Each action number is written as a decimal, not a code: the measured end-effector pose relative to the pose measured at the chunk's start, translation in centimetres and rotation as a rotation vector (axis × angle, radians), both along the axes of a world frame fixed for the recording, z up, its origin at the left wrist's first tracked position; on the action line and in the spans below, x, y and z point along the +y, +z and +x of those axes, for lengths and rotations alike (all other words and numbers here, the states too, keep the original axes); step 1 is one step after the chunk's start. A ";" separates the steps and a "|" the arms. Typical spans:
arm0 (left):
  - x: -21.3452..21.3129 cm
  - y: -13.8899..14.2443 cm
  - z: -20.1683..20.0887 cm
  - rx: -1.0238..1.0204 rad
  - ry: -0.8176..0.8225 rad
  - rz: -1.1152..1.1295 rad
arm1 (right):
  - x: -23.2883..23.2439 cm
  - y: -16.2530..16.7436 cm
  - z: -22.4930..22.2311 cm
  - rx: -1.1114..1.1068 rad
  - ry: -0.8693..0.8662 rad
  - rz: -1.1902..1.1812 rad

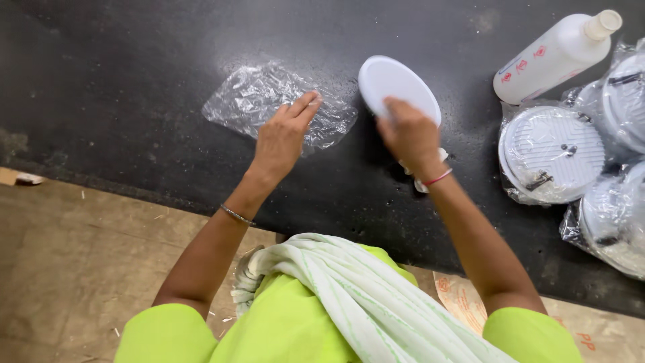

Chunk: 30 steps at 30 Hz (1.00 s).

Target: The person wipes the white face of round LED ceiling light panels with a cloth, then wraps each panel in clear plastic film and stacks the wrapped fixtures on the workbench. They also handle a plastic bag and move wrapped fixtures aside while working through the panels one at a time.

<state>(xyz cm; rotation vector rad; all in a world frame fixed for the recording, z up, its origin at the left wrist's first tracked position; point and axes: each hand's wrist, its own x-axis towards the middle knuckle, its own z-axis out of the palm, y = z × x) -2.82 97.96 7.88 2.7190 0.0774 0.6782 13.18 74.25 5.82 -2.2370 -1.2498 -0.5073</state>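
Disc [396,86], white and round, tilts up in the closed right hand [410,138], just right of the bag [269,104] under the open left hand's [282,138] fingertips.

Plastic bag [279,107] left of disc [396,84]; bottle [554,57] far right (behind wrapped discs [551,154]).

You worked at a dark, speckled table [134,81]. A crumpled clear bag [259,101] lay flat on it near the middle. At the right end a white bottle [554,57] lay on its side, and just beside it were round white fixtures in clear bags [551,154], close together. Below the table edge was a brown floor [74,255].
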 end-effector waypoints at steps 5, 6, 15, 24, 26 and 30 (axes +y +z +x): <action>0.3 -0.4 1.2 0.272 -0.074 -0.071 | -6.5 3.7 8.4 0.324 -0.252 0.366; 0.3 -0.4 1.5 0.336 -0.072 -0.082 | -7.7 4.1 9.3 0.403 -0.240 0.505; -0.8 1.0 2.8 0.403 -0.129 -0.218 | -10.4 -3.1 -0.1 1.522 -0.143 1.027; -5.2 1.4 0.3 0.638 -0.333 -0.156 | -6.4 -8.9 -2.4 1.612 -0.050 1.018; -6.3 0.5 -0.4 0.616 -0.313 -0.144 | -5.5 -10.0 -2.7 1.659 -0.043 0.982; -5.9 -1.1 -0.8 0.682 -0.297 -0.235 | -4.6 -10.6 -2.9 1.700 -0.067 0.962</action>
